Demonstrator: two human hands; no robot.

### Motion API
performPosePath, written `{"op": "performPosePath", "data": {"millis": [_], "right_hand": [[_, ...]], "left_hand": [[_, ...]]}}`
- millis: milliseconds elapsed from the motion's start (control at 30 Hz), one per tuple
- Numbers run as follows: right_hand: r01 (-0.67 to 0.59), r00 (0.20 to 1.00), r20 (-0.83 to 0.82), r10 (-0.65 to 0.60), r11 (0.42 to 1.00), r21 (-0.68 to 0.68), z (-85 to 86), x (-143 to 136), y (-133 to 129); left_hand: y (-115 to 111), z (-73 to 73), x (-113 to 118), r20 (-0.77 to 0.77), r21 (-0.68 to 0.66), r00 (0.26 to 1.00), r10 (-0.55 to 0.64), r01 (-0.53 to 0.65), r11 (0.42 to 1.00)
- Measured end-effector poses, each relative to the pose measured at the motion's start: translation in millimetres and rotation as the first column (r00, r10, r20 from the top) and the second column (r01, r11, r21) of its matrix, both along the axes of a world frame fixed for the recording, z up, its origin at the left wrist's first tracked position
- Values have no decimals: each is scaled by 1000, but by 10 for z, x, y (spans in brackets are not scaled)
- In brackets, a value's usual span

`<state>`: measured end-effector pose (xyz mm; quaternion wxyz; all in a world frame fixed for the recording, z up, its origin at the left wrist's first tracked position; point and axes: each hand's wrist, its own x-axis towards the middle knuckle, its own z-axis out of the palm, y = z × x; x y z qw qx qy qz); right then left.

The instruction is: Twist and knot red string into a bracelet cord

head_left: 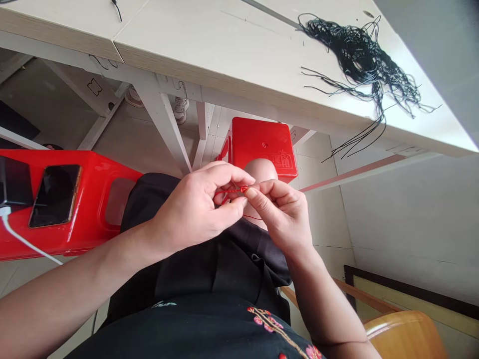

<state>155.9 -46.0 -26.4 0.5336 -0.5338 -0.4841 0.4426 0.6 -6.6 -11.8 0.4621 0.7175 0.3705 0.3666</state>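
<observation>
Red cord (244,189) held between left hand (200,202) and right hand (286,214).

The only view is taken from the wearer's head, faced forward and steeply down over the lap (202,269). The left hand (202,199) and right hand (286,214) are seen from above at close range, on the wearer's side of the surface (209,45); its near right corner is included, its far edge cropped.
</observation>
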Motion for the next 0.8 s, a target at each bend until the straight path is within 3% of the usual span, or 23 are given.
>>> {"op": "performPosePath", "data": {"millis": [100,233,500,567,700,800], "right_hand": [[-91,990,-113,87,995,-32,-18,29,14],[-132,987,-98,129,991,-30,-23,68,3],[-83,996,25,83,996,-16,27,139,-53],[-92,996,-22,92,995,-22,9,170,-56],[-124,992,-36,123,992,-27,-32,218,-38],[-156,988,-7,156,988,24,-34,182,-28]], "left_hand": [[-13,33,-13,-110,212,992,58,-34,977],[31,49,-24,-159,362,984,81,-18,932],[37,46,-4,-204,531,961,186,-51,846],[26,59,-11,-174,494,971,165,-59,867],[26,59,-52,-111,211,989,102,-77,975],[26,45,-63,-95,88,990,106,-98,991]]}}
